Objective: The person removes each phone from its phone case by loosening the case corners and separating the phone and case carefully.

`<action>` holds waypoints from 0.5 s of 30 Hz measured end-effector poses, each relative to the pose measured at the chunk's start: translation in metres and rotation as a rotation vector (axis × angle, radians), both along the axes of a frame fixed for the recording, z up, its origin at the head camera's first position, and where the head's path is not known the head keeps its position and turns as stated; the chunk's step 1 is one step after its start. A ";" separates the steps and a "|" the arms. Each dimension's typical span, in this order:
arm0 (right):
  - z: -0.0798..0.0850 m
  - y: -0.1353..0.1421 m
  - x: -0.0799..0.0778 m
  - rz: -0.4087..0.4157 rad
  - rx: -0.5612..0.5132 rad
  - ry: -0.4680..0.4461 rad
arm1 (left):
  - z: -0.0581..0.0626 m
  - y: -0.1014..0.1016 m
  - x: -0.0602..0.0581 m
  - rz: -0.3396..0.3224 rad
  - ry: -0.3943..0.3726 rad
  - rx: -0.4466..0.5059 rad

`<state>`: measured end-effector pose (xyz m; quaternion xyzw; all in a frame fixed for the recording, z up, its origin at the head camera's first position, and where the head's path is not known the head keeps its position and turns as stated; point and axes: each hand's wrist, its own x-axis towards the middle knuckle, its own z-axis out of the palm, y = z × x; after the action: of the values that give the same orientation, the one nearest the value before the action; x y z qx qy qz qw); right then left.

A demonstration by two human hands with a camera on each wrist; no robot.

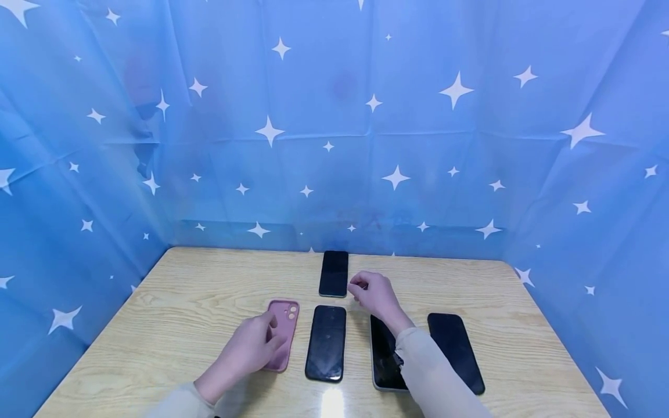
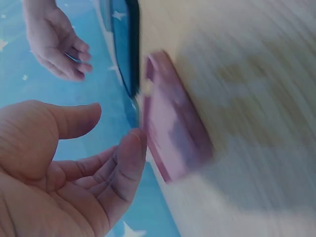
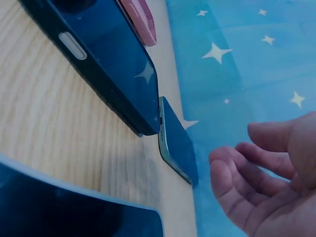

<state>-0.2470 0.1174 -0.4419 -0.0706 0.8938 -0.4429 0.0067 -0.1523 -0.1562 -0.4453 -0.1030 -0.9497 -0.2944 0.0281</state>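
My left hand (image 1: 250, 346) hovers over a pink phone case (image 1: 288, 324), which lies with its hollow side up and its camera cutouts at the far end. In the left wrist view, thumb and fingers are apart and loosely bent, and the index fingertip overlaps the edge of the case (image 2: 173, 123). My right hand (image 1: 375, 297) is just right of a black-screened phone (image 1: 333, 274) at the table's far edge. Its fingers hang loosely curled with nothing between them in the right wrist view, beside that phone's silvery edge (image 3: 175, 143).
A phone in a dark case (image 1: 326, 343) lies between the hands. Under the right forearm is a larger tablet-like device (image 1: 383, 357), with another black phone (image 1: 456, 351) to its right. A blue starred curtain (image 1: 334, 162) hangs behind the wooden table (image 1: 209, 284).
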 end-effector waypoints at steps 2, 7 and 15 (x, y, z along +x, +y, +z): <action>-0.001 0.001 0.002 -0.001 0.008 0.038 | 0.001 0.009 0.001 -0.028 0.018 0.019; -0.005 0.002 0.008 -0.001 0.012 0.111 | 0.003 0.028 0.005 -0.092 0.028 0.044; -0.014 0.005 0.014 0.011 0.000 0.169 | -0.005 0.051 0.006 -0.107 0.002 -0.010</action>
<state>-0.2327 0.1225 -0.4557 -0.1125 0.8908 -0.4351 -0.0664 -0.1461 -0.1049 -0.4500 -0.1543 -0.9443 -0.2905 0.0127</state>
